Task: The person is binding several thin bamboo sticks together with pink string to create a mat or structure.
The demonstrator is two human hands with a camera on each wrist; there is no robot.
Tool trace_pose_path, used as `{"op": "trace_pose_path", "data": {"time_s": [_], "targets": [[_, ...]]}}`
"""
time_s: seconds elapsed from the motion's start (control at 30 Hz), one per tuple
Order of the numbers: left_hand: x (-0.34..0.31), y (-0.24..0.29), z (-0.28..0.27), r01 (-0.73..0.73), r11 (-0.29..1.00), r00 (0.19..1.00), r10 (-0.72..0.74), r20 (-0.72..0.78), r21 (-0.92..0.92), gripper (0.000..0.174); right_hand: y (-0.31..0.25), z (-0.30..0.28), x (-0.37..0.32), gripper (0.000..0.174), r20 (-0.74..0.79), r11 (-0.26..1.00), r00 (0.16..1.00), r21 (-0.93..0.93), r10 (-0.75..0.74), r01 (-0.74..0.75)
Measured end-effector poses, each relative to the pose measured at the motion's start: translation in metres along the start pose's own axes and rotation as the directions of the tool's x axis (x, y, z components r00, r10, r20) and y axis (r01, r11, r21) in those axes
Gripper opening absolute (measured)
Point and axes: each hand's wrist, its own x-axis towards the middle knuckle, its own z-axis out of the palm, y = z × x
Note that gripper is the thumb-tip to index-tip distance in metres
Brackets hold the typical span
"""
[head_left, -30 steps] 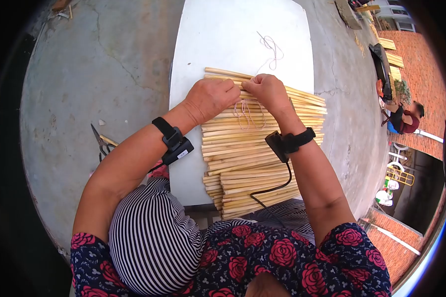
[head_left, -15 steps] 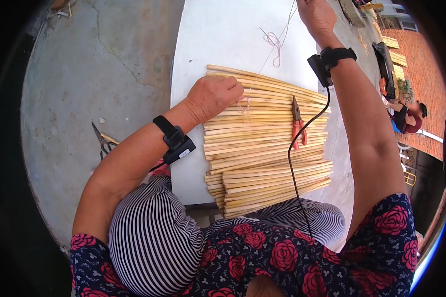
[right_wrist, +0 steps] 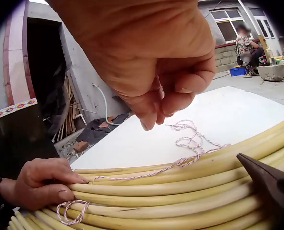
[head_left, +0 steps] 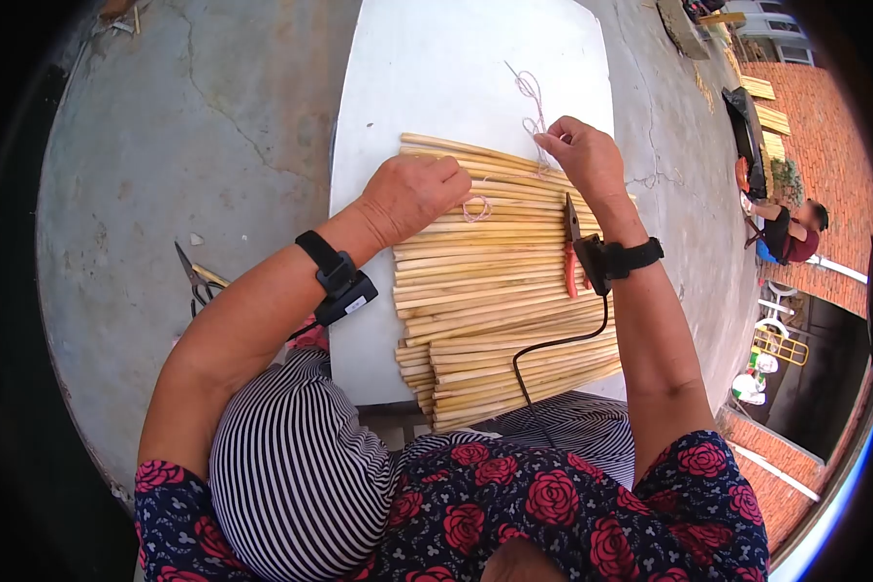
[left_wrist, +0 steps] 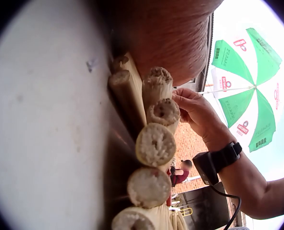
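Left hand (head_left: 412, 192) gripped pithy stalks (head_left: 490, 288); right hand (head_left: 589, 161) pinched twine (right_wrist: 184, 162); tugging risked snarling its slack beyond the stalks.

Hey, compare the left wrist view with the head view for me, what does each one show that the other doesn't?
Only the left wrist view shows the green-and-white umbrella. Only the head view shows the scissors and the striped trousers. Both show the sticks and the right hand.
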Motion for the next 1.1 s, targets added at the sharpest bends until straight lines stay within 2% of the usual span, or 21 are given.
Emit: {"op": "trace_pose_path", "data": {"time_s": [0.03,0.07,0.13,0.17,0.27,0.37,0.47,0.57,0.67,0.77,0.87,0.93,1.0,1.07,1.1], "targets": [[0.0,0.0,0.0,-0.001,1.0,1.0,0.001,0.003,0.01,0.02,0.0,0.005,-0.011,0.022,0.012,0.963,0.996,0.256,-0.091,0.085],[0.0,0.0,0.0,0.001,1.0,1.0,-0.001,0.003,0.007,0.02,-0.003,0.008,-0.02,0.019,0.068,0.906,0.977,0.392,-0.201,0.159],[0.0,0.0,0.0,0.004,1.0,1.0,-0.004,0.007,-0.002,0.02,-0.006,0.024,-0.029,0.022,0.027,0.884,0.925,0.305,-0.379,0.354],[0.0,0.0,0.001,0.003,1.0,1.0,-0.003,0.007,0.0,0.019,-0.007,0.028,-0.03,0.016,0.063,0.897,0.908,0.195,-0.415,0.397],[0.0,-0.001,-0.001,0.003,1.0,1.0,-0.003,0.004,0.01,0.019,-0.009,0.034,-0.025,0.011,0.052,0.866,0.892,0.27,-0.45,0.421],[0.0,0.002,-0.002,0.01,1.0,1.0,-0.01,-0.001,0.002,0.019,-0.009,0.032,-0.026,0.009,0.094,0.85,0.857,0.22,-0.507,0.478],[0.0,0.0,0.0,0.008,1.0,1.0,-0.008,-0.01,0.006,0.019,-0.015,0.029,-0.028,0.009,0.128,0.869,0.865,0.183,-0.485,0.46],[0.001,0.0,-0.002,-0.011,1.0,1.0,0.011,-0.018,0.012,0.019,-0.041,0.014,-0.028,0.014,0.288,0.891,0.864,-0.068,-0.414,0.45],[0.0,-0.001,-0.001,-0.009,1.0,1.0,0.009,-0.005,0.01,0.018,-0.022,0.021,-0.014,0.017,0.215,0.762,0.74,0.029,-0.637,0.647],[-0.001,-0.001,-0.001,0.0,1.0,1.0,0.0,-0.004,0.013,0.018,-0.018,0.012,-0.002,0.008,0.28,0.696,0.682,-0.063,-0.675,0.715],[0.0,0.001,-0.001,-0.005,1.0,1.0,0.005,-0.001,0.013,0.019,-0.031,0.015,0.008,0.01,0.15,0.672,0.711,-0.242,-0.687,0.7],[0.0,0.0,-0.002,-0.01,1.0,1.0,0.01,-0.012,0.004,0.019,-0.03,0.017,0.024,0.013,-0.104,0.778,0.789,-0.283,-0.606,0.56],[0.0,0.0,-0.003,-0.006,1.0,1.0,0.006,0.0,0.002,0.02,-0.024,0.016,0.053,0.014,-0.326,0.89,0.829,-0.185,-0.455,0.416],[0.001,0.001,-0.003,-0.002,1.0,1.0,0.002,0.01,-0.008,0.019,-0.021,0.015,0.078,0.016,-0.348,0.962,0.897,-0.072,-0.272,0.264],[0.001,0.001,-0.003,0.003,1.0,1.0,-0.003,0.014,-0.014,0.018,-0.023,0.011,0.088,0.019,-0.233,0.964,0.962,0.189,-0.139,0.185]]}}
